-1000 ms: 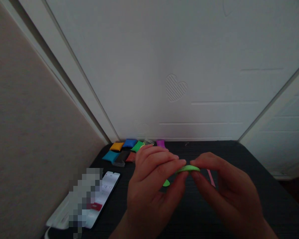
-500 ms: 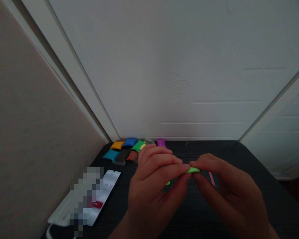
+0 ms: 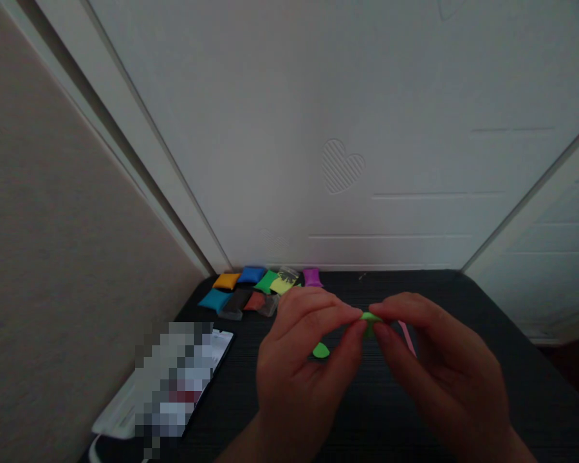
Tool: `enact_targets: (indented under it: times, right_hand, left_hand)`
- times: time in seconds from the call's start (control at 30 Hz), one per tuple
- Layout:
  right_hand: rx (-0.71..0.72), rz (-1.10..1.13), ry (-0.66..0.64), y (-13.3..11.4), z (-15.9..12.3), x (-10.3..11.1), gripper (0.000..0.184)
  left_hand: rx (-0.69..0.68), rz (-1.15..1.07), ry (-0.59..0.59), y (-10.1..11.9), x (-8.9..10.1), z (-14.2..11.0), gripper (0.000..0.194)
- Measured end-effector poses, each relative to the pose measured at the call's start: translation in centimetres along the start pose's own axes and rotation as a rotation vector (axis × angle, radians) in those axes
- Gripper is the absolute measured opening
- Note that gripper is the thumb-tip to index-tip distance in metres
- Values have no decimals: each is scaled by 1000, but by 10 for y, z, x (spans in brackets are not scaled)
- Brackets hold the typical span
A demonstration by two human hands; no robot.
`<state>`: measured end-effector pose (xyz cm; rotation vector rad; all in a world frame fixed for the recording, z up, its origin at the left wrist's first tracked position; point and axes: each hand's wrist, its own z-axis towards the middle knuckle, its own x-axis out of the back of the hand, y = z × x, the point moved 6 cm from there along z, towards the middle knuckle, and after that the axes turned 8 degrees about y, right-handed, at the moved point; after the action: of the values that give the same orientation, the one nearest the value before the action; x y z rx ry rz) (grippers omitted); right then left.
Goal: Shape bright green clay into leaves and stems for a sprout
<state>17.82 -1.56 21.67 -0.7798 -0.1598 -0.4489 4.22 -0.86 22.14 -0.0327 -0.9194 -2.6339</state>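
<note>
A small flat piece of bright green modelling clay (image 3: 370, 317) is pinched between the fingertips of both hands, above the dark table. My left hand (image 3: 302, 366) grips its left end with thumb and forefinger, the other fingers curled behind. From the right, my right hand (image 3: 446, 366) closes thumb and forefinger on the other end. A second green clay piece (image 3: 321, 350), leaf-shaped, shows on the table through the gap under my left forefinger. Behind my right hand lies a thin pink strip (image 3: 407, 337), partly hidden by the fingers.
Several coloured packets, among them a blue one (image 3: 251, 274) and a purple one (image 3: 312, 277), lie at the back left of the table (image 3: 367, 418). A phone (image 3: 219, 347), partly blurred out, rests at the left beside a white object (image 3: 118, 411). A white panel (image 3: 270, 128) rises behind.
Both hands have shifted slightly, and the green clay between them sits a little higher and is tilted differently. More of the leaf-shaped piece and the back packets now shows.
</note>
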Motion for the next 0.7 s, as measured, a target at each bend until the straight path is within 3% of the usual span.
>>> enact_targets:
  times: [0.57, 0.7]
  right_hand:
    - [15, 89, 39, 0, 0, 0, 38]
    - [9, 102, -3, -1, 0, -2, 30]
  left_hand:
    - [-38, -29, 59, 4, 3, 0, 26]
    - [-19, -14, 85, 3, 4, -3, 25]
